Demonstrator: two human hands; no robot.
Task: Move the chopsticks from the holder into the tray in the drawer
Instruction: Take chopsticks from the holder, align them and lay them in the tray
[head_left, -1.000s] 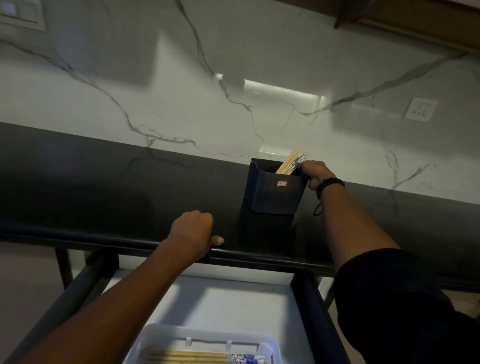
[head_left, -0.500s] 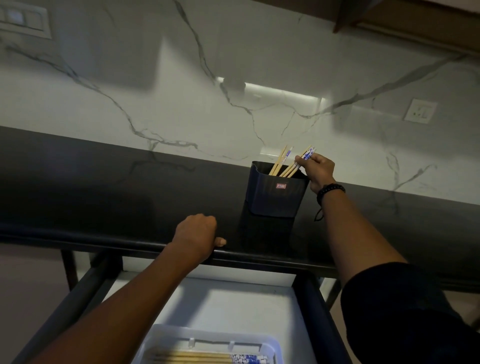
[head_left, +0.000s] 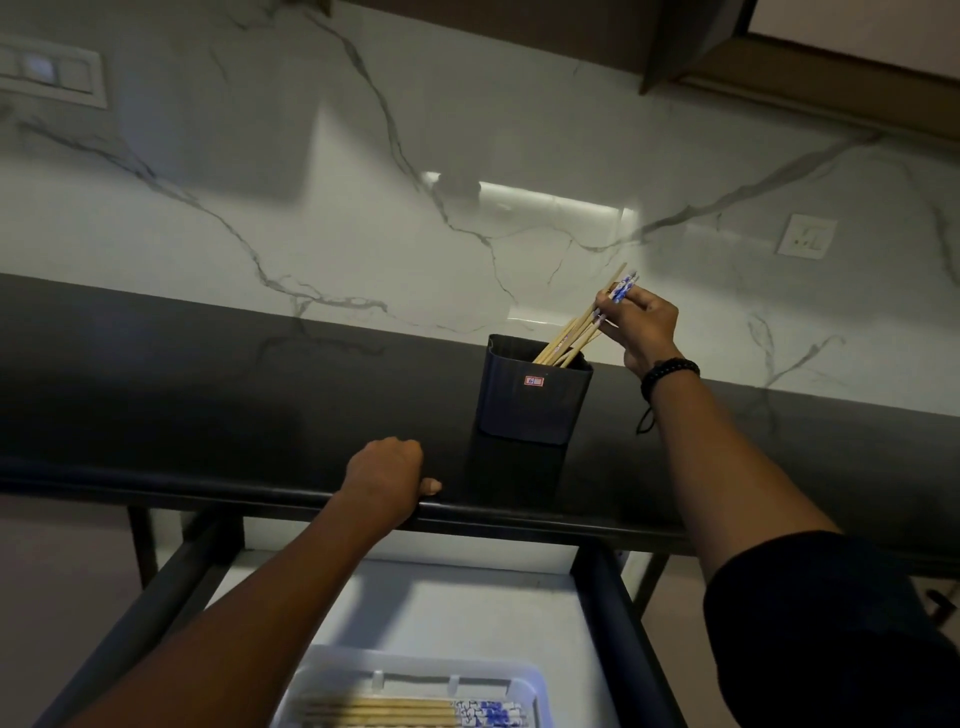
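Note:
A dark square holder (head_left: 530, 400) stands on the black counter. Wooden chopsticks (head_left: 571, 338) with blue-and-white patterned tops lean out of it to the right. My right hand (head_left: 641, 325) pinches their upper ends, lifted partway above the rim. My left hand (head_left: 387, 478) is curled over the counter's front edge (head_left: 519, 512), thumb on top. Below, the drawer (head_left: 613, 623) is pulled out; a white tray (head_left: 530, 680) in it holds several chopsticks (head_left: 395, 712) lying flat.
A white marble wall with grey veins rises behind the counter. A socket (head_left: 806, 235) is on the wall at right and a switch panel (head_left: 52, 75) at top left. Dark cabinets hang above at the upper right.
My right hand has risen up and to the right, drawing the chopsticks farther out of the holder. My left hand stays on the counter edge.

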